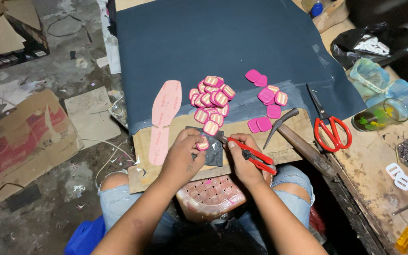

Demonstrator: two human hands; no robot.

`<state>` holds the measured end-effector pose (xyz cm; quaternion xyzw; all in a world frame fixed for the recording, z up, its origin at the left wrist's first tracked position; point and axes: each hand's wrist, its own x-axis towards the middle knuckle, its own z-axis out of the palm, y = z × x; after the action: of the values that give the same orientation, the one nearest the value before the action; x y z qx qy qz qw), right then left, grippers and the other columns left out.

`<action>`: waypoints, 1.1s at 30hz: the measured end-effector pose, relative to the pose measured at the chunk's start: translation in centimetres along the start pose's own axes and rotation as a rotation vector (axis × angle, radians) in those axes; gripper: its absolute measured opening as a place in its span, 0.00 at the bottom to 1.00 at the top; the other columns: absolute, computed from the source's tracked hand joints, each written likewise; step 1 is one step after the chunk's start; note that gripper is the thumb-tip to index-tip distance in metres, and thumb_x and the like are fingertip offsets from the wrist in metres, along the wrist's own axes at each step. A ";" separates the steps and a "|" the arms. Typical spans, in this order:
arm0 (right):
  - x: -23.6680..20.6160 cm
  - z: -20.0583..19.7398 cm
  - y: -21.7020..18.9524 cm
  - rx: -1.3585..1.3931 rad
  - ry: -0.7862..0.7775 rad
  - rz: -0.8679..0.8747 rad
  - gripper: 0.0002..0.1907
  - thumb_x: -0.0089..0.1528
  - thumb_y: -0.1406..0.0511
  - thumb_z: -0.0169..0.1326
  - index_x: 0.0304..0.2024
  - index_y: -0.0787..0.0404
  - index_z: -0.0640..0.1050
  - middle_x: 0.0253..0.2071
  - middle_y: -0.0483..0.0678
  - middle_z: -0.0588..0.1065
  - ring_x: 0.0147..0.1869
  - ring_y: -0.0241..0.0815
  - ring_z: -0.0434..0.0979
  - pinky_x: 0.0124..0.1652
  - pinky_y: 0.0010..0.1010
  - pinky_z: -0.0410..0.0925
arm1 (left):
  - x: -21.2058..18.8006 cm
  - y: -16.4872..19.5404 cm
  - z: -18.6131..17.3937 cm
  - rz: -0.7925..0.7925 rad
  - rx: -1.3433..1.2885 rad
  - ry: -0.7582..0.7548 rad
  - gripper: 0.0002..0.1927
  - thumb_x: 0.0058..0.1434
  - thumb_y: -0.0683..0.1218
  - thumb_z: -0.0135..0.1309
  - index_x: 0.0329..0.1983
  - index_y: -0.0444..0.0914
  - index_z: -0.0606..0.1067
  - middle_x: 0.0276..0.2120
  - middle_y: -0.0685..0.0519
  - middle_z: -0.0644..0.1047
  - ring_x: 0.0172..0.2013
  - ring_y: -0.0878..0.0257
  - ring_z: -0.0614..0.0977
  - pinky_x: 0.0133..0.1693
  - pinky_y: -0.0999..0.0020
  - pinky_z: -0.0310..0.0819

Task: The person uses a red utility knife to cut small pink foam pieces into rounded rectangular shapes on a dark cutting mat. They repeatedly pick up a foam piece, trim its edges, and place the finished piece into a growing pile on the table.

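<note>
While left hand [183, 153] pinches pink badge [203, 143] on dark pad [212, 153], right hand [245, 158] grips red pliers [249, 152], jaws closed. Plier axis runs lower-right to upper-left; tip just right of badge, nearly touching. Left fingers nearer. Badge pile [211, 105] beyond fingertips.
</note>
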<state>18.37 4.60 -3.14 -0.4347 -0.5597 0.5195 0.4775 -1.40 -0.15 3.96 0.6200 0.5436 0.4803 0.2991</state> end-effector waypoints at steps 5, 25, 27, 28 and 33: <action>-0.6 0.8 0.0 0.112 0.033 0.045 0.13 0.68 0.67 0.52 0.52 0.68 0.71 0.45 0.52 0.77 0.48 0.40 0.80 0.50 0.30 0.72 | -1.7 -0.4 -1.5 0.153 0.283 0.008 0.16 0.53 0.38 0.60 0.46 0.33 0.77 0.49 0.44 0.79 0.47 0.46 0.79 0.50 0.58 0.73; -1.5 5.5 -2.2 0.459 0.057 0.179 0.13 0.69 0.67 0.47 0.54 0.66 0.69 0.47 0.54 0.75 0.50 0.46 0.81 0.55 0.37 0.74 | -2.8 -0.6 -3.3 0.200 0.295 -0.006 0.20 0.50 0.44 0.65 0.43 0.33 0.73 0.43 0.44 0.74 0.46 0.43 0.75 0.49 0.53 0.70; -1.9 5.5 -2.2 0.458 0.077 0.217 0.13 0.69 0.66 0.47 0.54 0.66 0.69 0.47 0.54 0.76 0.49 0.46 0.81 0.53 0.37 0.74 | -2.9 -0.8 -3.2 0.182 0.284 0.008 0.18 0.52 0.44 0.65 0.43 0.34 0.73 0.43 0.45 0.75 0.46 0.44 0.76 0.50 0.53 0.70; -2.0 5.4 -2.1 0.453 0.077 0.224 0.13 0.69 0.66 0.47 0.54 0.66 0.69 0.47 0.54 0.76 0.49 0.46 0.81 0.53 0.36 0.74 | -2.9 -0.9 -3.1 0.178 0.267 0.023 0.17 0.53 0.44 0.64 0.43 0.34 0.73 0.43 0.45 0.76 0.46 0.45 0.76 0.50 0.54 0.71; -2.4 5.0 -1.7 0.211 0.005 0.157 0.14 0.68 0.66 0.50 0.53 0.67 0.69 0.45 0.53 0.78 0.48 0.41 0.80 0.51 0.32 0.73 | -2.9 -1.8 -3.1 0.248 0.241 0.072 0.11 0.54 0.41 0.62 0.38 0.34 0.75 0.45 0.44 0.77 0.46 0.45 0.78 0.48 0.55 0.72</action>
<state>13.86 1.26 -1.68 -0.4261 -0.4649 0.6101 0.4797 -4.79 -3.04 2.70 0.6962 0.5268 0.4667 0.1413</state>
